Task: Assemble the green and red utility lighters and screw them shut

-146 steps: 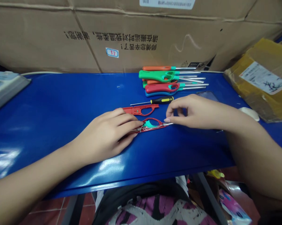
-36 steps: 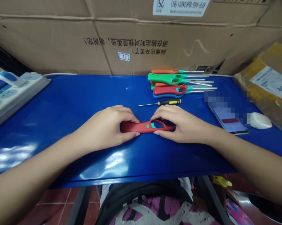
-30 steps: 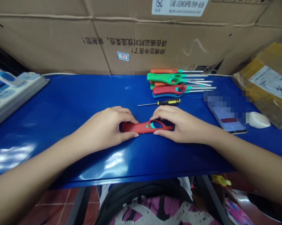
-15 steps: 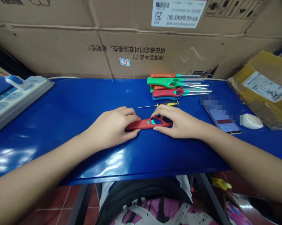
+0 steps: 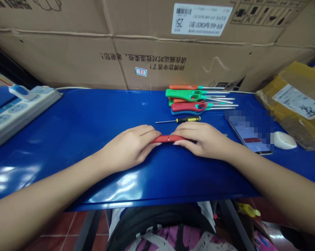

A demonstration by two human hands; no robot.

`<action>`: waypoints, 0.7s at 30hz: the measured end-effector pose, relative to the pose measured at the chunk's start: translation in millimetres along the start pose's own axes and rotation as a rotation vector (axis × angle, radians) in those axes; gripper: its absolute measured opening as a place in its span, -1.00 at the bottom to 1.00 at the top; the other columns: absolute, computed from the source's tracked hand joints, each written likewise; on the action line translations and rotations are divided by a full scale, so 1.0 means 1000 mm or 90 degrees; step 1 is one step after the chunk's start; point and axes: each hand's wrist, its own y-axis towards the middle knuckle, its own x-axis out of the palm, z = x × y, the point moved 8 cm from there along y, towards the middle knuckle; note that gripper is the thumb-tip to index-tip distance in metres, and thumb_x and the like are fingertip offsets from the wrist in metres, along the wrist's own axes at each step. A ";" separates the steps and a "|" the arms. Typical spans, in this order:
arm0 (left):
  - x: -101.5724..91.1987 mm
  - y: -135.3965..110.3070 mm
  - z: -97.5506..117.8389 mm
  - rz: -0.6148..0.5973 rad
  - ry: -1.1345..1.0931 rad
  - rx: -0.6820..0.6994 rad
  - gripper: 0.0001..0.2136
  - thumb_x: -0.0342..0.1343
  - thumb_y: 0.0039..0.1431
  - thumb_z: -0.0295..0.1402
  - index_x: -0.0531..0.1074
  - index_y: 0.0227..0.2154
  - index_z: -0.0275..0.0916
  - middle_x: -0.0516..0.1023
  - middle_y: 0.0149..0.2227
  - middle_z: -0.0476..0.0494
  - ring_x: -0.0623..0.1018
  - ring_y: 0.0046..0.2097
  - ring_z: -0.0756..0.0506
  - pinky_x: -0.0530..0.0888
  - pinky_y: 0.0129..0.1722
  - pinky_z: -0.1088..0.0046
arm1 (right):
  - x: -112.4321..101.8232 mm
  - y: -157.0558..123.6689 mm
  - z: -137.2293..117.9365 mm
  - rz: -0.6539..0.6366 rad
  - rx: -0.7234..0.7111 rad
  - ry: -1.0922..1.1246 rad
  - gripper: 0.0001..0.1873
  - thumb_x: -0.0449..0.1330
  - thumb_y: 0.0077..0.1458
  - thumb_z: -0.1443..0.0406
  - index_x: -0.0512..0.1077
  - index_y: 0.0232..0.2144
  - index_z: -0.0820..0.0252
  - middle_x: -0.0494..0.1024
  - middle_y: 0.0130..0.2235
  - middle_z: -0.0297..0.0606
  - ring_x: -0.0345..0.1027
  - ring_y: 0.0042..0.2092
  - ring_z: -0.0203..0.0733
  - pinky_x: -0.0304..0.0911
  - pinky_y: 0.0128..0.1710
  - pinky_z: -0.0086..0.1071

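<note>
A red long-neck lighter (image 5: 168, 139) lies sideways between my hands, its narrow edge with a small slot turned up toward me. My left hand (image 5: 136, 144) pinches its left end between thumb and fingers. Around its right end my right hand (image 5: 201, 139) is closed, thumb in front and fingers behind, covering much of that part. Just behind my right hand rests a black and yellow screwdriver (image 5: 188, 119), shaft pointing left. Farther back is a pile of several long-neck lighters in green (image 5: 182, 93), red (image 5: 185, 107), orange and blue, metal tubes to the right.
A power strip (image 5: 23, 108) with a plug stands at the left on the blue table (image 5: 94, 115). To the right are a phone (image 5: 247, 134), a white mouse (image 5: 285, 140) and a taped carton (image 5: 290, 80). A large cardboard box (image 5: 76, 62) walls off the back.
Both hands have rolled the red lighter, so its narrow edge now faces me instead of the side with the trigger opening. The view has shifted slightly.
</note>
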 end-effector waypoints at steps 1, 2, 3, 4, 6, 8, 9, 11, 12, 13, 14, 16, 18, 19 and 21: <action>-0.001 0.000 0.001 0.006 -0.014 0.004 -0.73 -0.04 0.45 -0.38 0.46 0.05 -0.35 0.59 -0.09 -0.23 0.56 -0.07 -0.16 0.50 -0.03 0.31 | -0.002 0.000 -0.002 0.010 -0.005 -0.008 -0.73 0.12 0.37 0.20 0.56 -0.13 0.22 0.64 -0.13 -0.17 0.50 -0.10 -0.12 0.39 -0.06 -0.26; -0.001 0.000 0.002 0.013 -0.024 0.008 -0.73 -0.04 0.45 -0.39 0.47 0.05 -0.36 0.59 -0.09 -0.24 0.56 -0.06 -0.16 0.50 -0.03 0.31 | -0.003 -0.001 -0.004 0.017 -0.008 -0.017 -0.73 0.12 0.37 0.20 0.56 -0.14 0.23 0.64 -0.14 -0.17 0.51 -0.11 -0.11 0.39 -0.06 -0.26; -0.002 0.000 0.002 0.019 -0.033 0.009 -0.73 -0.03 0.44 -0.40 0.47 0.05 -0.36 0.59 -0.09 -0.24 0.56 -0.07 -0.15 0.50 -0.03 0.33 | -0.005 -0.001 -0.005 0.018 -0.006 -0.024 -0.72 0.12 0.37 0.19 0.56 -0.14 0.23 0.64 -0.14 -0.16 0.51 -0.11 -0.10 0.39 -0.07 -0.25; -0.004 0.000 0.002 0.029 -0.044 0.007 -0.74 -0.02 0.44 -0.40 0.48 0.04 -0.36 0.60 -0.09 -0.23 0.57 -0.08 -0.14 0.50 -0.04 0.35 | -0.007 -0.001 -0.005 0.014 0.003 -0.025 -0.72 0.11 0.38 0.19 0.56 -0.15 0.23 0.64 -0.14 -0.16 0.51 -0.11 -0.10 0.39 -0.08 -0.25; -0.008 0.001 0.000 0.064 -0.078 -0.013 -0.77 0.03 0.42 -0.37 0.50 0.00 -0.32 0.61 -0.09 -0.20 0.59 -0.09 -0.10 0.49 -0.05 0.42 | -0.010 -0.001 -0.001 0.003 0.037 -0.017 -0.70 0.09 0.39 0.17 0.55 -0.14 0.22 0.63 -0.13 -0.15 0.50 -0.12 -0.10 0.39 -0.09 -0.26; -0.017 0.001 -0.007 0.130 -0.120 -0.065 -0.79 0.12 0.38 -0.30 0.54 -0.06 -0.28 0.64 -0.11 -0.15 0.60 -0.14 -0.06 0.49 -0.09 0.48 | -0.014 -0.001 0.005 0.000 0.073 -0.007 -0.70 0.08 0.39 0.17 0.54 -0.11 0.21 0.62 -0.12 -0.13 0.50 -0.11 -0.10 0.39 -0.09 -0.25; -0.021 0.000 -0.012 0.168 -0.140 -0.098 -0.78 0.15 0.36 -0.25 0.55 -0.08 -0.27 0.65 -0.14 -0.13 0.60 -0.18 -0.05 0.50 -0.12 0.49 | -0.017 -0.001 0.008 0.004 0.086 -0.007 -0.70 0.07 0.39 0.18 0.53 -0.10 0.21 0.63 -0.12 -0.12 0.51 -0.11 -0.09 0.39 -0.08 -0.25; -0.028 -0.003 -0.022 0.222 -0.172 -0.160 -0.75 0.18 0.33 -0.19 0.57 -0.11 -0.27 0.64 -0.26 -0.09 0.57 -0.30 -0.03 0.49 -0.23 0.50 | -0.020 -0.002 0.012 0.011 0.100 -0.010 -0.71 0.07 0.39 0.18 0.52 -0.09 0.21 0.63 -0.12 -0.10 0.51 -0.09 -0.07 0.38 -0.08 -0.24; -0.029 -0.003 -0.024 0.233 -0.184 -0.178 -0.74 0.17 0.33 -0.18 0.57 -0.12 -0.27 0.62 -0.31 -0.08 0.55 -0.34 -0.02 0.48 -0.28 0.49 | -0.021 -0.002 0.013 0.014 0.101 -0.009 -0.72 0.08 0.39 0.18 0.52 -0.09 0.21 0.64 -0.12 -0.10 0.52 -0.09 -0.06 0.38 -0.08 -0.24; -0.030 -0.003 -0.025 0.235 -0.194 -0.187 -0.75 0.17 0.33 -0.19 0.58 -0.14 -0.27 0.61 -0.35 -0.07 0.54 -0.36 -0.02 0.47 -0.31 0.49 | -0.021 -0.001 0.014 0.016 0.100 -0.007 -0.72 0.08 0.38 0.18 0.52 -0.11 0.21 0.64 -0.12 -0.10 0.52 -0.10 -0.06 0.38 -0.09 -0.24; -0.030 -0.003 -0.025 0.231 -0.206 -0.191 -0.76 0.17 0.32 -0.20 0.59 -0.17 -0.27 0.60 -0.37 -0.07 0.53 -0.36 -0.02 0.46 -0.32 0.49 | -0.021 -0.001 0.014 0.019 0.099 -0.004 -0.72 0.09 0.38 0.17 0.53 -0.12 0.22 0.65 -0.13 -0.10 0.52 -0.10 -0.06 0.38 -0.10 -0.24; -0.030 -0.002 -0.025 0.227 -0.255 -0.211 -0.78 0.19 0.30 -0.22 0.60 -0.22 -0.27 0.60 -0.39 -0.07 0.53 -0.39 -0.02 0.45 -0.37 0.51 | -0.020 -0.001 0.012 0.023 0.094 0.004 -0.71 0.09 0.38 0.17 0.53 -0.15 0.23 0.65 -0.15 -0.11 0.53 -0.13 -0.08 0.38 -0.13 -0.26; -0.028 -0.004 -0.030 0.235 -0.344 -0.258 -0.77 0.21 0.26 -0.20 0.60 -0.27 -0.28 0.58 -0.47 -0.04 0.51 -0.45 0.00 0.44 -0.44 0.53 | -0.020 -0.001 0.011 0.024 0.096 0.009 -0.71 0.08 0.39 0.18 0.53 -0.13 0.23 0.65 -0.14 -0.12 0.53 -0.13 -0.10 0.38 -0.14 -0.27; -0.026 -0.005 -0.033 0.239 -0.393 -0.291 -0.75 0.23 0.24 -0.18 0.60 -0.29 -0.29 0.56 -0.51 -0.03 0.49 -0.49 0.01 0.44 -0.48 0.54 | -0.020 -0.001 0.011 0.026 0.096 0.009 -0.70 0.09 0.38 0.16 0.52 -0.09 0.23 0.64 -0.11 -0.13 0.53 -0.10 -0.09 0.38 -0.12 -0.27; -0.018 -0.008 -0.042 0.244 -0.483 -0.363 -0.72 0.27 0.19 -0.15 0.60 -0.32 -0.32 0.54 -0.56 -0.03 0.46 -0.55 0.03 0.44 -0.54 0.55 | -0.020 -0.002 0.011 0.028 0.093 0.007 -0.62 0.18 0.32 0.09 0.49 0.02 0.22 0.63 -0.02 -0.12 0.53 -0.02 -0.06 0.40 -0.07 -0.26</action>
